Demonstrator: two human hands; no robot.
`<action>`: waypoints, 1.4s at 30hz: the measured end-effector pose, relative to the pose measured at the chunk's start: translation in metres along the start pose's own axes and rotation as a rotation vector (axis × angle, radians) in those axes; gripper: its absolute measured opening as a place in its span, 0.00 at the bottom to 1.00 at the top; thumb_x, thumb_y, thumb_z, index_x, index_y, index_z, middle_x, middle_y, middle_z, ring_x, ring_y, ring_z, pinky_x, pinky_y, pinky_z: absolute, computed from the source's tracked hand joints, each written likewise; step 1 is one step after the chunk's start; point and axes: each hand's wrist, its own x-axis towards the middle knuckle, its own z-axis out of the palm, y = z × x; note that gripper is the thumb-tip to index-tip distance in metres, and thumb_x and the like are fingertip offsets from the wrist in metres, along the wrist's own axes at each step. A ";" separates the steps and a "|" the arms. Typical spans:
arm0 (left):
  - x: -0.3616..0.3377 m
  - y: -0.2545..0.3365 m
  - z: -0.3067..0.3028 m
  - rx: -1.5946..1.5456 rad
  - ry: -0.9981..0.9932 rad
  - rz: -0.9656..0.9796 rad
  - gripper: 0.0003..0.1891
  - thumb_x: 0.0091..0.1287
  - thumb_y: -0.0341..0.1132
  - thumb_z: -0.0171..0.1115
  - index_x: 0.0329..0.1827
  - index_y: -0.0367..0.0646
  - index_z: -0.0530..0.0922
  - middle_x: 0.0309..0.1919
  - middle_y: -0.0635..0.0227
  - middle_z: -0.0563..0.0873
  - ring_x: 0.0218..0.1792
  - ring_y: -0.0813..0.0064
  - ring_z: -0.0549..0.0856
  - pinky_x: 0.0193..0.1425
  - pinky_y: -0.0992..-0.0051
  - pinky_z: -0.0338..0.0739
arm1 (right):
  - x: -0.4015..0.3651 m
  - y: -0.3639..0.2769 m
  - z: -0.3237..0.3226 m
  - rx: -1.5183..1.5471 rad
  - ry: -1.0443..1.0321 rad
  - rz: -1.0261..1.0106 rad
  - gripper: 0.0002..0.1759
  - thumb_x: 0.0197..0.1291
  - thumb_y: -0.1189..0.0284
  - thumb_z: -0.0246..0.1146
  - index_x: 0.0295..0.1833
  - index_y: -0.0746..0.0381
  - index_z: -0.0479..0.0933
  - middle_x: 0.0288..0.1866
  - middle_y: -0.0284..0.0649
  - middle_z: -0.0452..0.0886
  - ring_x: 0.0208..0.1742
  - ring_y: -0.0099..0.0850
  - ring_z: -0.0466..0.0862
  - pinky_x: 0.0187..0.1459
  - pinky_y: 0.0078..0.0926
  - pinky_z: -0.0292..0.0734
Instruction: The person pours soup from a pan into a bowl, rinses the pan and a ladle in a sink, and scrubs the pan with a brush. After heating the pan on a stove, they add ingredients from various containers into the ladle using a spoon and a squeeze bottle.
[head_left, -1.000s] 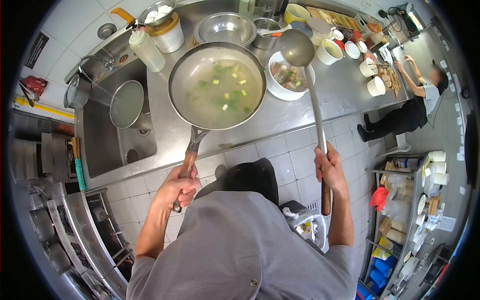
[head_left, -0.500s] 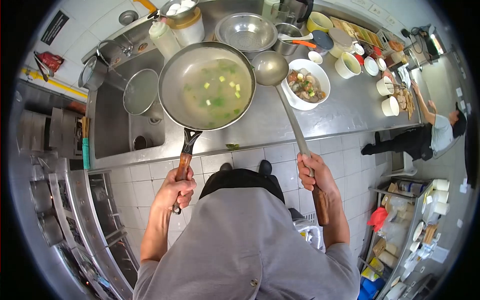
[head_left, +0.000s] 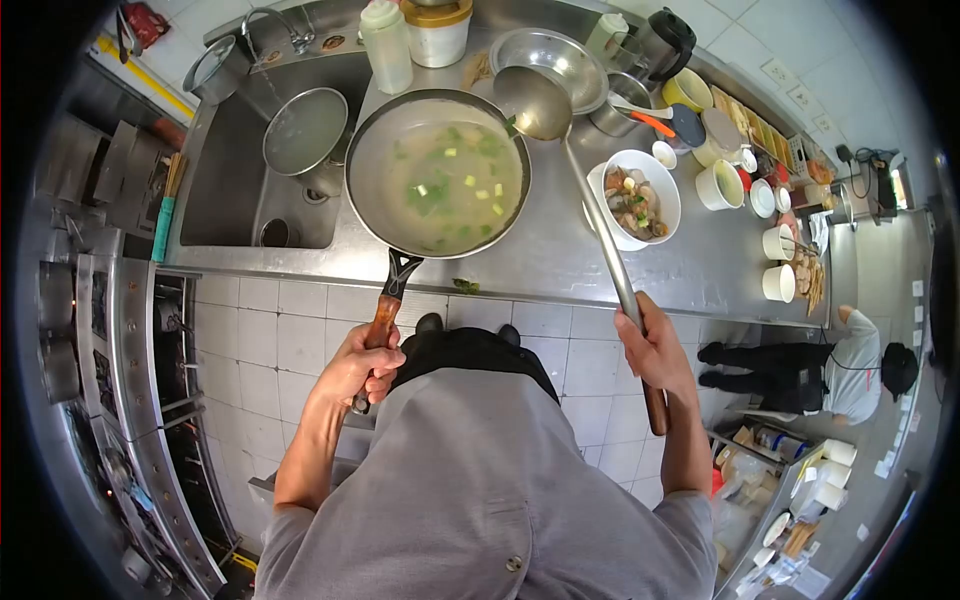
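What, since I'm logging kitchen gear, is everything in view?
counter: one, grey, centre
pan: one, grey, over counter
liquid: one panful, pale, pan
ladle: one, grey, over counter
food bowl: one, white, counter
metal bowl: one, silver, counter back
kettle: one, dark, counter back
tubs: several, white, counter right
sink: one, grey, left
vessels: several, grey, sink
shelf: one, grey, lower right
co-worker: one, pale top, right
left hand: one, bare, pan handle
right hand: one, bare, ladle handle

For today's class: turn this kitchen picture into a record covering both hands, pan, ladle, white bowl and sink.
left hand: wrapped around the pan handle
right hand: holding the ladle
pan: contains cloudy liquid with green pieces
ladle: head overlaps the pan's rim in view; contact unclear
white bowl: right of the pan, holding mixed food
sink: left of the pan
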 end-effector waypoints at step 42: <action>0.021 -0.038 0.022 -0.018 -0.066 -0.062 0.13 0.61 0.22 0.62 0.39 0.46 0.67 0.16 0.76 0.67 0.10 0.86 0.64 0.10 0.78 0.58 | -0.065 -0.013 -0.024 1.123 -0.321 0.433 0.14 0.75 0.59 0.55 0.44 0.59 0.70 0.21 0.24 0.61 0.11 0.10 0.55 0.06 0.13 0.51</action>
